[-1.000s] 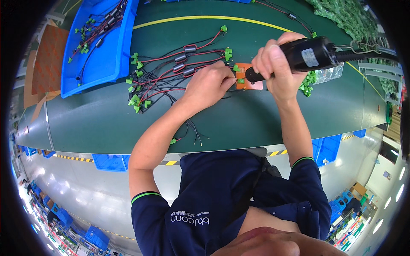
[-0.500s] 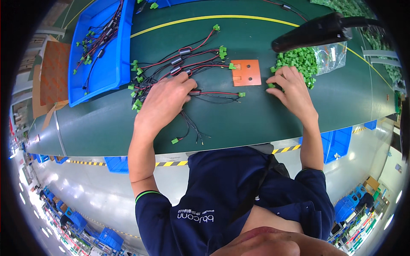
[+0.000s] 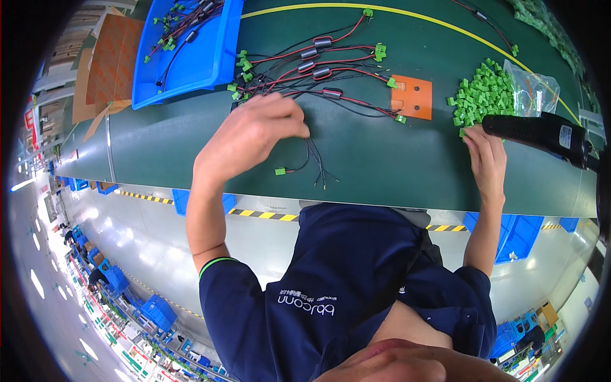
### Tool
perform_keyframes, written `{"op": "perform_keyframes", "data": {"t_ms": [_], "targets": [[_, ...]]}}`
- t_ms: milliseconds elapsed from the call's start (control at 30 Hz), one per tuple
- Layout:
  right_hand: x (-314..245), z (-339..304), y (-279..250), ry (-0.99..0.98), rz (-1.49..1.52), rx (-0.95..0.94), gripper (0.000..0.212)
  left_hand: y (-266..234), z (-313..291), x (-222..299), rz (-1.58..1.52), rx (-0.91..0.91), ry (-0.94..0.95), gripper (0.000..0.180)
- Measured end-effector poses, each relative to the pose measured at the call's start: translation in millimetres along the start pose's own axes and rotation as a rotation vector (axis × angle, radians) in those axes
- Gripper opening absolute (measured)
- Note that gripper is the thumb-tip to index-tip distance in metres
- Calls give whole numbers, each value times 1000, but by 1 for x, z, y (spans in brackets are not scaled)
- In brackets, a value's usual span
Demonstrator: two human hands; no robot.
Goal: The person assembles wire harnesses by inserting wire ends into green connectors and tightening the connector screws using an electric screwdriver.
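Observation:
My left hand (image 3: 254, 130) is over the near side of a bunch of red and black cables, its fingertips pinched on a cable. That cable's loose black wires (image 3: 313, 159) and one green connector (image 3: 280, 171) trail toward the table's front edge. Several more cables with grey cylinders (image 3: 323, 42) and green end connectors lie fanned out beyond. My right hand (image 3: 487, 159) is closed at the near edge of a heap of green connectors (image 3: 487, 94), with a green connector (image 3: 463, 133) at its fingertips. An orange block (image 3: 420, 99) with two holes sits between the hands.
A blue bin (image 3: 184, 76) holding cables stands at the left, beside an open cardboard box (image 3: 114, 60). A clear plastic bag (image 3: 541, 92) lies behind the heap. A black elongated object (image 3: 541, 135) with a label juts in from the right, near my right hand.
The view has shifted, so the table things sit farther right and higher. My right hand has come to the heap's near edge, its fingers closer together. The black elongated object appears lower.

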State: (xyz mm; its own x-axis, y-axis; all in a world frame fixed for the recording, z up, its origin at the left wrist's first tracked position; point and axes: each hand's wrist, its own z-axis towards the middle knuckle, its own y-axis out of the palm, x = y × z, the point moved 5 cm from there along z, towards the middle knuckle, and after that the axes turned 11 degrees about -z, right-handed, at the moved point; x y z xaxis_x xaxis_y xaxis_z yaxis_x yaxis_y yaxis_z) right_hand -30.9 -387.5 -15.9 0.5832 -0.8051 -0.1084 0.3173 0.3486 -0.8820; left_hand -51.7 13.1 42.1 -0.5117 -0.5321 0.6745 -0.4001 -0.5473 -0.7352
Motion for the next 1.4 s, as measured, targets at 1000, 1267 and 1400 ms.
{"op": "perform_keyframes", "data": {"t_ms": [1000, 1267, 1400], "targets": [[1, 116, 66, 470, 1430, -351, 16, 19, 67, -67, 150, 245, -133, 33], [4, 102, 69, 342, 1631, -396, 21, 15, 93, -99, 88, 433, -104, 46], [1, 101, 65, 250, 1610, -394, 25, 1, 95, -80, 66, 442, -28, 43]]}}
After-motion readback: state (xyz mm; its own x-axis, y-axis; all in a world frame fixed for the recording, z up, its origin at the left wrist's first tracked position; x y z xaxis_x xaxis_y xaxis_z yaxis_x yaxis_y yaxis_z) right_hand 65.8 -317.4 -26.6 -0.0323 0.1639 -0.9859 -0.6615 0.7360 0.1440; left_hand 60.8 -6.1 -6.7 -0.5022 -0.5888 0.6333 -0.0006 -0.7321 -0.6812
